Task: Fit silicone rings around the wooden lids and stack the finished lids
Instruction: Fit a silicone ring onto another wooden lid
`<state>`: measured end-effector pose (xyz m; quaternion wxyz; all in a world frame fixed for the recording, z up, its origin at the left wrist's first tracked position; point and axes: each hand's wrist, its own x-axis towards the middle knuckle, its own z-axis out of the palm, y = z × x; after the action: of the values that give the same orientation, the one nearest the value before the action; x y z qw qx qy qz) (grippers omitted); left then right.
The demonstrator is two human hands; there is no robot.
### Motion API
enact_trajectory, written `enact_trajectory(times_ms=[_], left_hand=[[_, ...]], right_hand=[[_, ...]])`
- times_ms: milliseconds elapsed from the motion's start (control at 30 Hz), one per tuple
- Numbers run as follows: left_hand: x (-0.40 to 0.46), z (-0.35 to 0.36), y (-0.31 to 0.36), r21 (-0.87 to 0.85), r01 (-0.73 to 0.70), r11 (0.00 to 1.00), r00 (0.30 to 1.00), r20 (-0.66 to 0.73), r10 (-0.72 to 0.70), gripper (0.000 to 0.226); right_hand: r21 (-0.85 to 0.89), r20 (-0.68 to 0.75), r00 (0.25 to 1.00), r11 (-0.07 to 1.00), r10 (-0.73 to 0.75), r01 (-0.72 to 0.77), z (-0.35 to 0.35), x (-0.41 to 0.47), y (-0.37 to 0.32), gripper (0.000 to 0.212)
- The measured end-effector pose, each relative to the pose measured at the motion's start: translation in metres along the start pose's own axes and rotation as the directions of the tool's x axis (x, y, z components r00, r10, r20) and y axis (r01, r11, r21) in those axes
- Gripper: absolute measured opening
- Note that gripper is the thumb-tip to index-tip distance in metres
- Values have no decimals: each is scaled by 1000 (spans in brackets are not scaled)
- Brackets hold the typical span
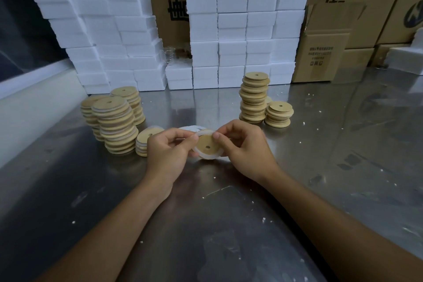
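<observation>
Both forearms reached in from the near edge, and between them, held just above the steel surface (229,224), was the wooden lid (207,143) with a silicone ring (209,155) partly worked around its rim; the lid looked light and stiff, a flat disc with a small centre hole, best taken by its edge so the face stayed free; the ring looked soft, stretchy and probably a little slippery, so it would likely want to be pinched and rolled over the edge bit by bit rather than pulled hard in one place.

The left hand (168,151) had its fingers curled, thumb and forefinger pinching the ring at the lid's upper left edge; the right hand (242,144) was likewise curled, its thumb pressed on the lid's upper right rim and its fingers wrapped behind; neither hand was spread; how the fingers lay behind the lid could not be told.

Just beyond the hands lay a few loose white rings (187,129) on the surface; to the left stood stacks of ringed lids (116,126), one leaning, with a short stack (143,144) touching the left hand's side; to the right, well apart, stood the plain lid stacks (254,98); behind them rose white foam blocks (240,30) and cardboard boxes (329,52).
</observation>
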<state>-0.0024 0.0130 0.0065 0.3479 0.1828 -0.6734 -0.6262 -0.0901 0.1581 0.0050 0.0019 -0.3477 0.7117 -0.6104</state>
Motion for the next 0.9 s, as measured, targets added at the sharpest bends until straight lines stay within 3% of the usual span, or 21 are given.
enact_trajectory(times_ms=[300,633,900], left_hand=[[3,-4,6,-69,106,992,992,73,-101,15],[7,-18,13,16,121,993,971,205,-121,7],[7,-21,10,129,15,992,973,225,-44,9]], right_hand=[[58,16,998,997,56,-57,-3,1,-3,19],[181,114,985,972,129,-148,-11,3,-5,11],[202,160,974,960,161,-192,-15,2,-3,5]])
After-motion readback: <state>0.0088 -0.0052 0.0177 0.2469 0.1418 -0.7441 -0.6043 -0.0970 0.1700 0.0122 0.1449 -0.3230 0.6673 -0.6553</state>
